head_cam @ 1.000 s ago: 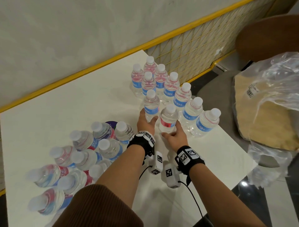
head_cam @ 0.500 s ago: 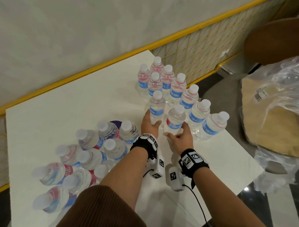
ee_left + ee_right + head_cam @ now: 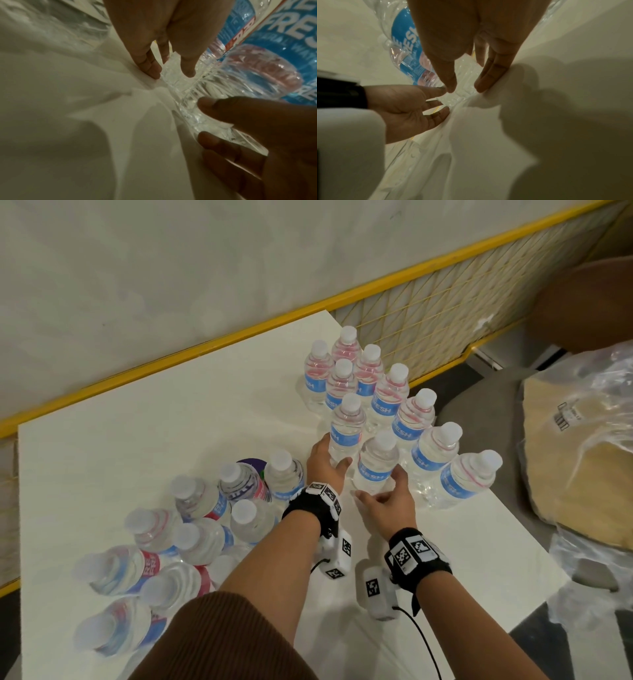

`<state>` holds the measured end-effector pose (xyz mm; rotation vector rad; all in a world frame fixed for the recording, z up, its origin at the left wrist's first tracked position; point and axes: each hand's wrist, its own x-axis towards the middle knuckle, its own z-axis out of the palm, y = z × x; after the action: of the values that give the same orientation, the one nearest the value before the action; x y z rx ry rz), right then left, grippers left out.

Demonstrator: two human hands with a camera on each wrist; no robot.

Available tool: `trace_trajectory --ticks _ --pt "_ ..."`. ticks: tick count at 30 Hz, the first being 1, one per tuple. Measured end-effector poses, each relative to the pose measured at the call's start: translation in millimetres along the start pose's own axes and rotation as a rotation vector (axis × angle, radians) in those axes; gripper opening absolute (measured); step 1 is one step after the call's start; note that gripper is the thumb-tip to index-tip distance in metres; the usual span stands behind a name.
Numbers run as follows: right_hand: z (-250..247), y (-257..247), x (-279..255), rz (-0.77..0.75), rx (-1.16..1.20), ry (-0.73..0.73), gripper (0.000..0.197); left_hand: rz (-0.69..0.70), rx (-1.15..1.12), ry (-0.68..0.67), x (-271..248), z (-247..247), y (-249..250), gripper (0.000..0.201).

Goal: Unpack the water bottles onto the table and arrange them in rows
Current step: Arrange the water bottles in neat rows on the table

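**Squaring up the two front bottles, far-right corner of the table**

Front bottle (image 3: 375,465) stands upright near the table's (image 3: 144,419) right edge. My right hand (image 3: 388,501) cups its base, thumb and fingers curved round it, apparently nudging it into line. My left hand (image 3: 323,465) wraps the base of the bottle behind it (image 3: 346,426), thumb on the near side. Both sit at the near end of the standing rows (image 3: 370,392) that run back to the far-right corner, so I'd judge this is alignment, not a lift.

Still-packed bottles (image 3: 191,529) lie in a cluster near the left edge, well apart.

Head view gives the row layout. Wrist views show what it can't: fingertips (image 3: 152,70) down at table level against the ribbed base, and loose clear wrap (image 3: 412,162) on the table.
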<state>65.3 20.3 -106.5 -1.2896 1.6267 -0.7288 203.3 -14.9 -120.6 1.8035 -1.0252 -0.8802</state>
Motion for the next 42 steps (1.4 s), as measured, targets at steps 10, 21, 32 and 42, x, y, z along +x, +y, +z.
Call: trace_trajectory --ticks 10,21,32,42 --pt "12 -3 9 -0.051 -0.024 0.11 0.078 0.029 0.053 -0.083 9 5 10 0.06" --pt "13 -6 15 -0.012 -0.016 0.135 0.076 0.037 0.063 -0.067 18 4 4 0.061" --pt "16 -10 20 0.056 0.078 0.113 0.058 0.009 0.047 -0.072 21 4 8 0.063" --pt "23 -7 21 0.069 0.095 0.155 0.061 -0.07 0.046 -0.062 21 4 12 0.062"
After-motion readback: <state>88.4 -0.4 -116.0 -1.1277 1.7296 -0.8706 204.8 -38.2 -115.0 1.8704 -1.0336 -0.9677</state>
